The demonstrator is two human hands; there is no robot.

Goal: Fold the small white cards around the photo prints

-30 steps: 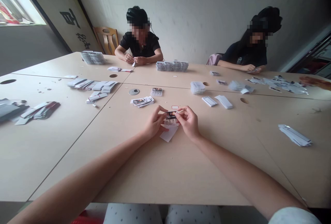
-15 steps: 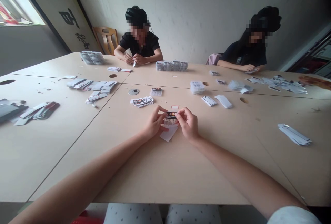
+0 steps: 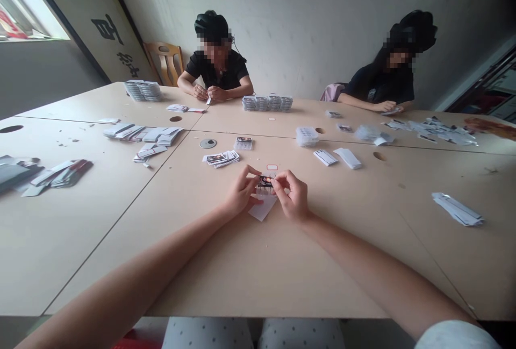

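Between my hands is a small clear case (image 3: 265, 190) with a dark printed card (image 3: 266, 181) across its top. My left hand (image 3: 243, 192) grips the case from the left side, thumb and fingers closed on it. At the card's right end, my right hand (image 3: 293, 193) pinches with thumb and index finger. A white paper sheet (image 3: 263, 208) lies just below the case, close to my left fingertips. Just beyond my hands, a small red-edged label (image 3: 272, 167) rests on the table (image 3: 258, 268).
Printed cards (image 3: 221, 159), a clear case (image 3: 244, 143) and a round disc (image 3: 208, 143) lie ahead. Clear cases (image 3: 307, 136) and white strips (image 3: 348, 158) are ahead right. Paper stacks (image 3: 143, 134) lie left. Two people (image 3: 217, 72) (image 3: 381, 83) sit across.
My right thumb and fingertips have shifted slightly left along the card's edge. My left hand still holds the case in the same place.
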